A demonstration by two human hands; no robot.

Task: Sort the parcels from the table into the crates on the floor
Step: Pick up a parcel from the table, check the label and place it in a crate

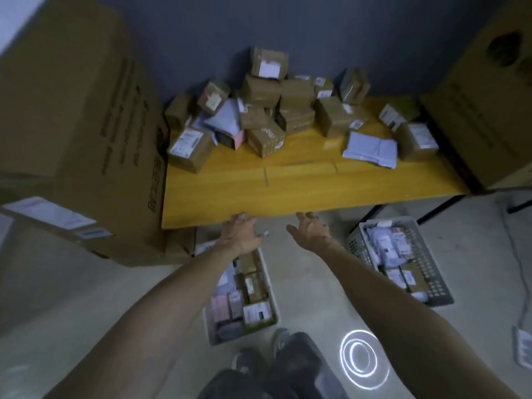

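Yellow table (288,191) bears taped brown parcels (276,105)

Yellow wooden table (302,185); brown cardboard parcels (264,90) with white labels; a white mailer (370,149); grey perforated crate (431,280); dark blue-grey wall (288,30).

My left hand (241,230) and right hand (312,230) reach empty, fingers relaxed, near table (288,194) front edge. Parcels (267,110) heaped at back. Two crates, white (272,286) and grey (431,269), below on floor.
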